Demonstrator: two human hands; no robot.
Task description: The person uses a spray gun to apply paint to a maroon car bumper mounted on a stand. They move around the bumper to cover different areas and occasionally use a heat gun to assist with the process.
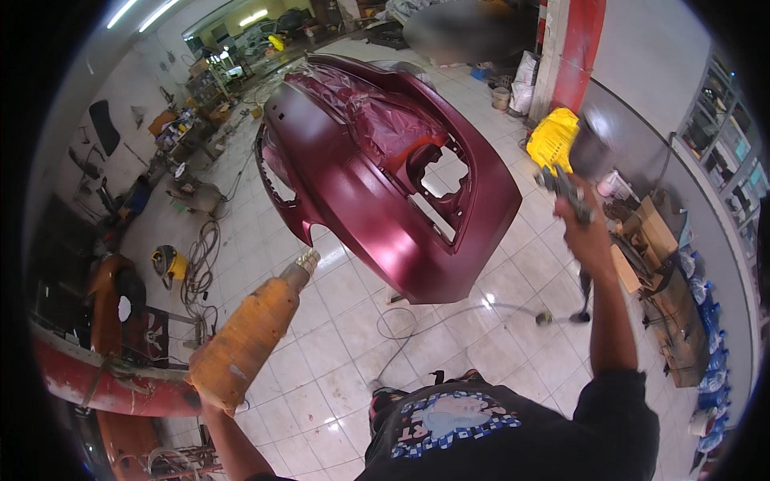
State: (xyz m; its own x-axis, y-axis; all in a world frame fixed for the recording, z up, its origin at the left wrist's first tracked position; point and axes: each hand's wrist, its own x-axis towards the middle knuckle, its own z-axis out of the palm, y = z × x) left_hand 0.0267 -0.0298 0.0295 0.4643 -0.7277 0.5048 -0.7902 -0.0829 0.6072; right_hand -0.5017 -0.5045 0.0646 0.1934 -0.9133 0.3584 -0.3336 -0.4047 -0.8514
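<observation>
Tiled floor (337, 370), coiled hose (194, 280), maroon bumper (353, 200).

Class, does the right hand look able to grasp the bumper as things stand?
Probably not: the right hand holds the spray gun, though nothing visible blocks its way to the bumper.

Bumper (377, 208) ahead; heat gun (253, 337) before it, left; spray gun (561, 191) right, in right hand (587, 236); coiled hose (199, 268) on floor (337, 369), left
</observation>
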